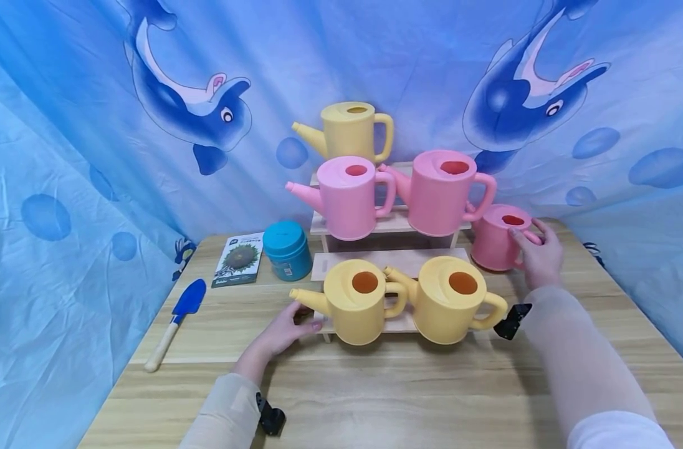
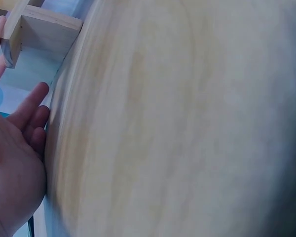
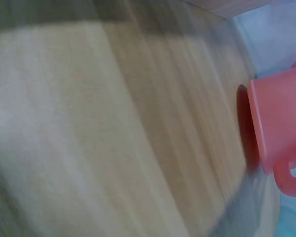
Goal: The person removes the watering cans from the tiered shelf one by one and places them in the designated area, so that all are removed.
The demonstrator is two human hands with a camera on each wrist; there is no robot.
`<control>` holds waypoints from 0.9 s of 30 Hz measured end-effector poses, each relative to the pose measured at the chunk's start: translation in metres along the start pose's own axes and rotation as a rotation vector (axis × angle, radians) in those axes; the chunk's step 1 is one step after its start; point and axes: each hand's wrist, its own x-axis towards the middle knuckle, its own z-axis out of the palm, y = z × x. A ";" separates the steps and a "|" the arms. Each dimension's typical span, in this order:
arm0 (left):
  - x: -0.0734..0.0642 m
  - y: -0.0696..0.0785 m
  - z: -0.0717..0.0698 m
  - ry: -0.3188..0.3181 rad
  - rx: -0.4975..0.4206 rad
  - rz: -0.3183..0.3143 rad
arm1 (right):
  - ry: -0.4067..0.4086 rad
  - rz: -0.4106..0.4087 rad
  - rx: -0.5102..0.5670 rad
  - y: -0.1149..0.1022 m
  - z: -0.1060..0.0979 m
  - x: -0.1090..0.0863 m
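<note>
Head view: the right hand (image 1: pixel 545 259) grips the rightmost pink watering can (image 1: pixel 494 242) by its handle (image 3: pixel 287 183), the body lying left of those fingers, beside the tiered wooden stand (image 1: pixel 321 267) (spout-to-handle axis roughly sideways); the farther left hand (image 1: pixel 280 330), loose-fingered, touches the stand

Head: high before the stand (image 1: pixel 409 257), facing forward, down
Left wrist: low, close, front-left of stand
Right wrist: low, right of stand
Head, left share: stand's corner

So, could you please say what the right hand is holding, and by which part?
The right hand holds the rightmost pink watering can by its handle.
</note>
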 end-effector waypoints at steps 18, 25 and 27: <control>-0.002 0.003 -0.002 -0.005 0.008 0.008 | -0.002 -0.152 -0.099 -0.001 0.006 -0.003; -0.004 0.007 -0.002 -0.005 0.020 0.016 | -0.012 -0.208 -0.213 -0.051 -0.012 0.001; -0.004 0.007 -0.002 -0.005 0.021 0.011 | -0.046 -0.224 -0.231 -0.077 -0.019 0.001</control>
